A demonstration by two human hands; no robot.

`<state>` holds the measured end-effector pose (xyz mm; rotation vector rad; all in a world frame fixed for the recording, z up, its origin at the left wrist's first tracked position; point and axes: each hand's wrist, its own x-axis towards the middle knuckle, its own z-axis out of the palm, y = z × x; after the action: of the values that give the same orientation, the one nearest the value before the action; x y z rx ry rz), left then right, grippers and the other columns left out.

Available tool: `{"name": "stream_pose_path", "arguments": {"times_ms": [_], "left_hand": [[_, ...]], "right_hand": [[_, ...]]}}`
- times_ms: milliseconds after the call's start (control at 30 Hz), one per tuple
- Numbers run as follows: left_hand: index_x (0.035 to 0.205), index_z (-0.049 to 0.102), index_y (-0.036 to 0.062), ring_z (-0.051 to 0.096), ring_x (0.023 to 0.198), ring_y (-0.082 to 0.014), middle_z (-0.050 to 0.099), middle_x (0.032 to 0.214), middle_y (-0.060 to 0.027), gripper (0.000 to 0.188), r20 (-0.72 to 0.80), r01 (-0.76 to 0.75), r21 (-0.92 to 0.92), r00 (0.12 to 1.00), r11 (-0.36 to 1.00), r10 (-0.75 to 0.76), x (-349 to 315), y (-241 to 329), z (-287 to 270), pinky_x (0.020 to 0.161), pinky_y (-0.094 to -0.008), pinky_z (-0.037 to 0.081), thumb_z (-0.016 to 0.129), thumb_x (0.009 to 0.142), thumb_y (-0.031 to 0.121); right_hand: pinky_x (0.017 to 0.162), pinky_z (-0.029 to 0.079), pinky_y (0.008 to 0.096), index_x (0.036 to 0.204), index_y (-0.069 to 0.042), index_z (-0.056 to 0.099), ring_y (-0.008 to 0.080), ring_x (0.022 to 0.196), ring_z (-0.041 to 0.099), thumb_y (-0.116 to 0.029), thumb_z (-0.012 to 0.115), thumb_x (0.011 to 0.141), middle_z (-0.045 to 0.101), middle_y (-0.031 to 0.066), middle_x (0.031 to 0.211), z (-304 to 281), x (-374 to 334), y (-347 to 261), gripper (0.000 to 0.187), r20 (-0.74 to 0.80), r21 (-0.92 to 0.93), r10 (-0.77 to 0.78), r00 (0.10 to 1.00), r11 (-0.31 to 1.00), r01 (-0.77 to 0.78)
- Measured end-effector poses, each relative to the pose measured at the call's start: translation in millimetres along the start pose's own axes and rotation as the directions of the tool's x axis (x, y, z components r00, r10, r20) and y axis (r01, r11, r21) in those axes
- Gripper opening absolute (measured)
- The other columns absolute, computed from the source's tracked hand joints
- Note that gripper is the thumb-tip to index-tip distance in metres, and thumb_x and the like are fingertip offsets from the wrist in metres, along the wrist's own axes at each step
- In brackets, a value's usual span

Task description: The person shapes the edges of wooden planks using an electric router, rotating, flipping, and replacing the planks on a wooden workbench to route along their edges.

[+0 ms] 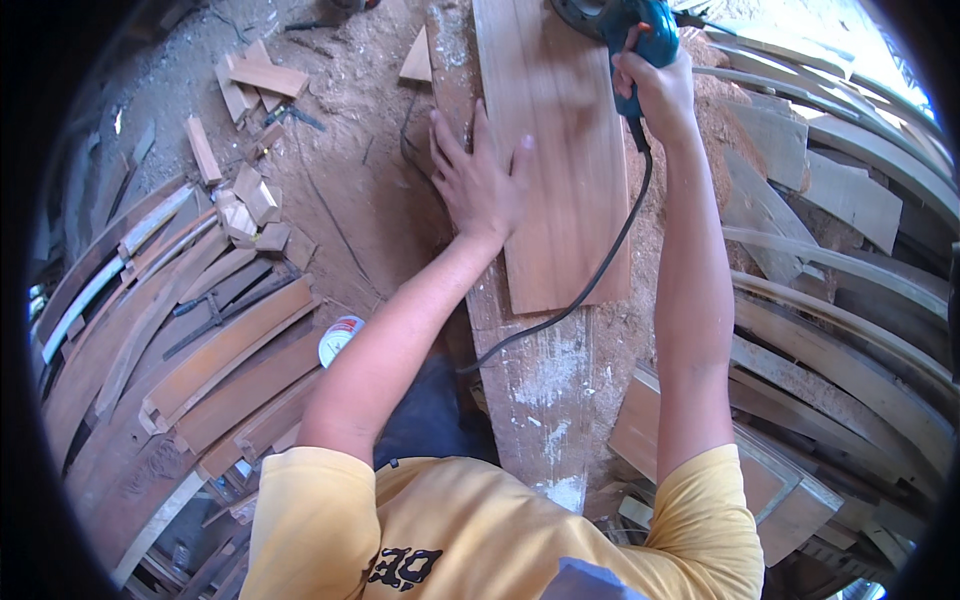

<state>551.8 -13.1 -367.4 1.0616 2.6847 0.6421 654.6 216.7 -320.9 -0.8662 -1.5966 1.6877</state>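
Note:
A wide flat wooden board [565, 190] lies lengthwise on a narrow, paint-stained bench plank [540, 370]. My left hand [480, 180] rests with fingers spread across the left edge of the board, holding nothing. At the far right end of the board, my right hand [655, 85] is wrapped round the handle of a teal corded power tool [655, 35]. A dark round part of this tool sits over the far end of the board, partly cut off by the picture's edge. Its black cord [600, 275] runs from the handle over the board's near right corner towards my body.
Curved wooden pieces [235, 340] are stacked at left, beside a white round container [340, 338]. More curved strips [850, 340] pile up at right. Small offcuts [265, 75] lie on the dusty ground at far left. A thin cable [330, 215] trails there.

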Motion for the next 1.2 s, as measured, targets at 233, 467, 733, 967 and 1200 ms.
{"name": "stream_pose_path", "arguments": {"times_ms": [233, 467, 733, 967, 1200], "left_hand": [[0.163, 0.040, 0.0194, 0.023, 0.155, -0.0495, 0.017, 0.169, -0.0311, 0.080, -0.016, -0.017, -0.029, 1.000, 0.999, 0.016, 7, -1, -11, 0.117, -0.0655, 0.032, 0.060, 0.098, 0.062], [0.164, 0.040, 0.0206, 0.023, 0.156, -0.0490, 0.016, 0.169, -0.0324, 0.081, 0.020, 0.003, -0.047, 1.000, 0.999, -0.002, 20, 2, -20, 0.118, -0.0643, 0.031, 0.060, 0.097, 0.063], [0.167, 0.033, 0.0216, 0.020, 0.157, -0.0493, 0.009, 0.171, -0.0340, 0.084, 0.056, 0.025, -0.034, 0.998, 0.999, -0.023, 25, 15, -16, 0.117, -0.0667, 0.031, 0.053, 0.099, 0.067], [0.168, 0.027, 0.0144, 0.003, 0.161, -0.0509, 0.003, 0.171, -0.0352, 0.088, -0.140, -0.093, -0.029, 0.986, 0.995, 0.088, 11, 28, -22, 0.123, -0.0760, 0.005, 0.050, 0.100, 0.065], [0.157, 0.051, 0.0195, 0.008, 0.163, -0.0423, 0.029, 0.172, -0.0124, 0.075, 0.388, -0.817, -0.144, 0.473, 0.559, 0.791, -90, 131, -60, 0.123, -0.0758, 0.000, 0.053, 0.098, 0.066]], "right_hand": [[0.053, 0.046, 0.0272, 0.115, 0.002, 0.071, 0.0107, 0.053, 0.057, -0.002, 0.068, 0.084, 0.061, 0.0023, 0.067, 26, 33, -9, 0.032, -0.185, -0.153, -0.126, 0.975, 0.983, 0.098], [0.067, 0.051, 0.0286, 0.109, -0.002, 0.073, 0.0091, 0.071, 0.061, -0.006, 0.069, 0.081, 0.072, 0.0074, 0.087, 21, -104, -69, 0.029, -0.418, -0.316, -0.006, 0.909, 0.939, -0.139], [0.086, 0.052, 0.0308, 0.118, 0.001, 0.070, 0.0143, 0.089, 0.065, -0.002, 0.067, 0.080, 0.074, 0.0076, 0.103, 72, -409, -193, 0.038, -0.711, -0.247, 0.303, 0.634, 0.737, -0.629], [0.082, 0.054, 0.0351, 0.116, -0.002, 0.071, 0.0232, 0.086, 0.073, -0.001, 0.067, 0.079, 0.075, 0.0127, 0.094, 133, -557, -209, 0.037, -0.823, -0.204, 0.338, 0.456, 0.573, -0.794], [0.075, 0.051, 0.0588, 0.108, -0.007, 0.068, 0.0509, 0.089, 0.068, -0.009, 0.073, 0.079, 0.072, 0.0275, 0.090, 170, -634, -212, 0.030, -0.862, -0.221, 0.326, 0.387, 0.446, -0.867]]}}
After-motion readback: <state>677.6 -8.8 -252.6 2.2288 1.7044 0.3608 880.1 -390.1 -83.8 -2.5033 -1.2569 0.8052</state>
